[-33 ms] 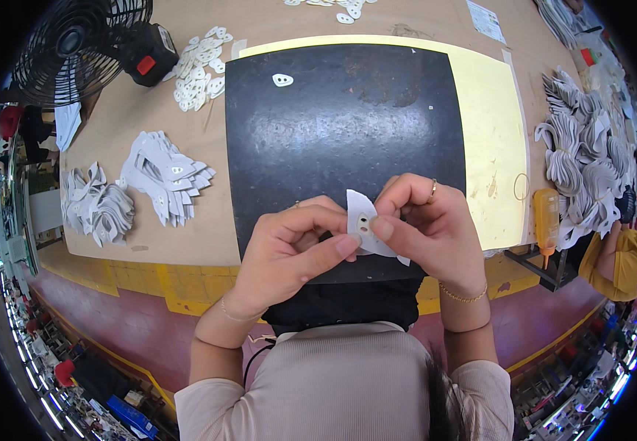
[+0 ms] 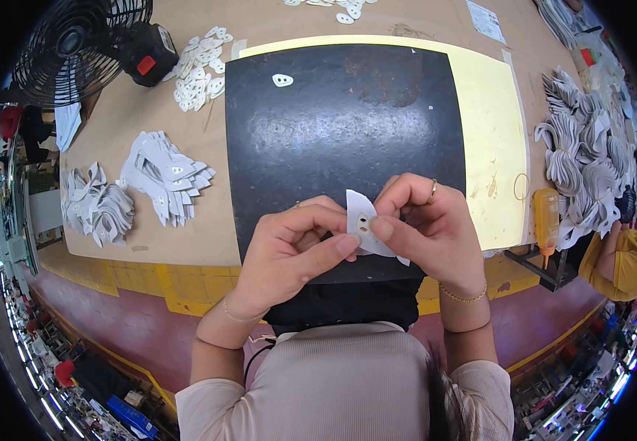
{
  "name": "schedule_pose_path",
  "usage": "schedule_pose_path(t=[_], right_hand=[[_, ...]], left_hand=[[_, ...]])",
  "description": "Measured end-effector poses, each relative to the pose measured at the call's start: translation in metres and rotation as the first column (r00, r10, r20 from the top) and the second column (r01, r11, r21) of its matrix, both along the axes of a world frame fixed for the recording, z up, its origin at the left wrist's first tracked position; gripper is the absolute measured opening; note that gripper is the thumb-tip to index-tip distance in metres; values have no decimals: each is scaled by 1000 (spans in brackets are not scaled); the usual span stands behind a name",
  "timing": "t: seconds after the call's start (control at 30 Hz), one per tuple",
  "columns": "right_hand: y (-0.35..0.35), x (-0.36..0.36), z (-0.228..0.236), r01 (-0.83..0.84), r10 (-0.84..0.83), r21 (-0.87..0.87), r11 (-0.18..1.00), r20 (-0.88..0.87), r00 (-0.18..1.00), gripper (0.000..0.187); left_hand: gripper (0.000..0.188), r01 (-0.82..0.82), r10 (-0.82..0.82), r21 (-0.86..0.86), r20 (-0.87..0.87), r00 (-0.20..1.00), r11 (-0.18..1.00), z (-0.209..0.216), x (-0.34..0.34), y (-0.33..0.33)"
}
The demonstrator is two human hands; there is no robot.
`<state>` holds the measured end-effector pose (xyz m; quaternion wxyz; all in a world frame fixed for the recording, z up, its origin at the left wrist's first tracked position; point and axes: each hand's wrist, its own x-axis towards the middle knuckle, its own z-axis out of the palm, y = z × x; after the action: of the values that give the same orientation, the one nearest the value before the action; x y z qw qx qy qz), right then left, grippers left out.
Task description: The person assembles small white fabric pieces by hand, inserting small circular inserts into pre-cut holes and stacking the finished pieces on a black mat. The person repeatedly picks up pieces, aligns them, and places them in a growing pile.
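Above the near edge of the black mat [image 2: 296, 169], both my hands grip one white cut piece [image 2: 359, 209] with a small two-holed patch on its face. My left hand [image 2: 289, 246] pinches its left side between thumb and fingers. On the other side, my right hand [image 2: 436, 231] presses its thumb close to the holes, fingers curled behind. The lower part of the piece is partly hidden by my fingers. A single small white two-holed patch [image 2: 282, 80] lies near the far left of the mat.
Fanned white pieces [image 2: 168, 173] and a bundled stack [image 2: 98, 209] lie left, below a heap of small patches [image 2: 199, 70] and a black fan [image 2: 76, 44]. To the right are yellow sheet [image 2: 495, 147], an orange-yellow bottle [image 2: 546, 220], more bundles [image 2: 583, 147] and a person's yellow sleeve [image 2: 631, 261].
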<state>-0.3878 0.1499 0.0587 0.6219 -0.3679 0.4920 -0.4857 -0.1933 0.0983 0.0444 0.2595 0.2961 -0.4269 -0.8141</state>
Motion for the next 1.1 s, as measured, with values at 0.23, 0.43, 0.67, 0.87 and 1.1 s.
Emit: schedule_pose_path(t=[0.23, 0.43, 0.67, 0.87, 1.1], right_hand=[[-3, 1, 1, -22, 20, -28, 999, -70, 997, 10], [-2, 6, -8, 29, -47, -161, 987, -107, 993, 11], [2, 6, -10, 51, -63, -134, 990, -93, 994, 14], [5, 8, -8, 65, -72, -124, 990, -57, 996, 13], [11, 12, -14, 123, -147, -156, 980, -154, 977, 13]], left_hand=[[5, -66, 69, 25, -101, 993, 997, -4, -6, 2], [5, -173, 163, -52, -150, 975, 984, -10, -8, 7], [8, -187, 177, -178, -74, 981, 966, -6, -7, 7], [12, -206, 202, -306, -44, 978, 929, -5, -7, 12], [13, -202, 235, -446, 20, 972, 872, -11, -8, 18]])
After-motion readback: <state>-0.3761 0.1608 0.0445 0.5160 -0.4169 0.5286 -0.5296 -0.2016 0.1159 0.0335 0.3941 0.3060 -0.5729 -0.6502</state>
